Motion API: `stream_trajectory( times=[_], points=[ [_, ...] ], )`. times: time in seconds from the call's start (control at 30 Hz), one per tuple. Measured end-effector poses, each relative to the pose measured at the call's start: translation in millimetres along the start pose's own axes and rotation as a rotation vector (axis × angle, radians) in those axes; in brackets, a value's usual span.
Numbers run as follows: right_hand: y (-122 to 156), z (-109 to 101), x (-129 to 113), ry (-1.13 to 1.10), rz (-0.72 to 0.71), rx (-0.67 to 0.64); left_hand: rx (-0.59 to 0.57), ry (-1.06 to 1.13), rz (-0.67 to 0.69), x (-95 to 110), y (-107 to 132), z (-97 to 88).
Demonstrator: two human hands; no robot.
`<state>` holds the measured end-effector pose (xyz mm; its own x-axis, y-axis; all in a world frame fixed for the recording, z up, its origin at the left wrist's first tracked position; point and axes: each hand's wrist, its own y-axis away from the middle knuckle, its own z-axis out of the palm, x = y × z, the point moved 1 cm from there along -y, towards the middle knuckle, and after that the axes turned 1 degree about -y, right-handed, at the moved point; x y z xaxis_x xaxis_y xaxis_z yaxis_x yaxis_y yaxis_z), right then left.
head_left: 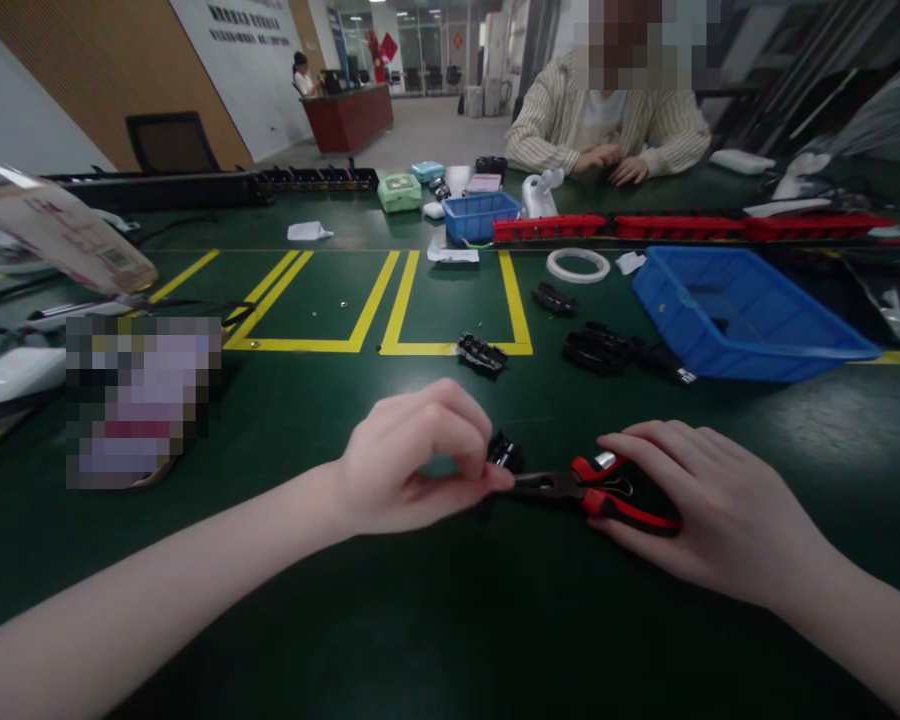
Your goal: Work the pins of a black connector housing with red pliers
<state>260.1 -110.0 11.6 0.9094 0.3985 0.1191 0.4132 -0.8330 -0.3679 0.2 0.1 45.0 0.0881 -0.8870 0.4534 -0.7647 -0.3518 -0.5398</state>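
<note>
My right hand (709,505) grips red-and-black needle-nose pliers (596,490) by the handles, their jaws pointing left. The plier tips meet the fingertips of my left hand (424,460), whose thumb and fingers pinch a small black plastic part (505,453). Much of that part hides behind my left fingers. Farther out on the green table (345,620), another black plastic part (482,353) lies on the yellow tape line. More black parts (600,347) rest to its right, and one small black part (553,298) sits beyond them.
A large blue bin (750,310) stands at right, with a tape roll (579,265) beside it. Red strips (682,228) and a small blue basket (480,215) lie farther back. At left are a bottle (67,230) and a blurred-out object (150,400). A person (607,120) sits opposite.
</note>
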Motion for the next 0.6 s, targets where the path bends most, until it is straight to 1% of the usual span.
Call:
stream_trajectory(
  times=[0.07, 0.1, 0.2, 0.27, 0.37, 0.47, 0.53, 0.6],
  points=[
    [0, -1, 0, 0.009, -0.004, 0.005, 0.022, 0.088, 0.049, -11, -4, 8.7],
    [0, -1, 1, 0.01, -0.005, 0.011, 0.023, 0.124, 0.053, -17, -6, 13.2],
    [0, -2, 1, -0.013, 0.008, 0.025, -0.025, 0.13, -0.019, -33, -6, 23.3],
    [1, -2, 1, -0.028, 0.031, 0.009, -0.071, 0.097, -0.05, -39, -5, 25.0],
    [1, -1, 1, -0.029, 0.043, -0.004, -0.13, 0.072, -0.08, -41, -5, 21.8],
    [2, -1, 3, -0.031, 0.034, 0.016, -0.265, 0.059, -0.097, -39, -5, 19.0],
    [2, -1, 4, -0.025, 0.037, 0.025, -0.372, 0.003, -0.083, -35, -4, 19.4],
    [2, -1, 6, -0.025, 0.041, 0.039, -0.428, -0.081, -0.083, -31, -3, 21.2]
  ],
)
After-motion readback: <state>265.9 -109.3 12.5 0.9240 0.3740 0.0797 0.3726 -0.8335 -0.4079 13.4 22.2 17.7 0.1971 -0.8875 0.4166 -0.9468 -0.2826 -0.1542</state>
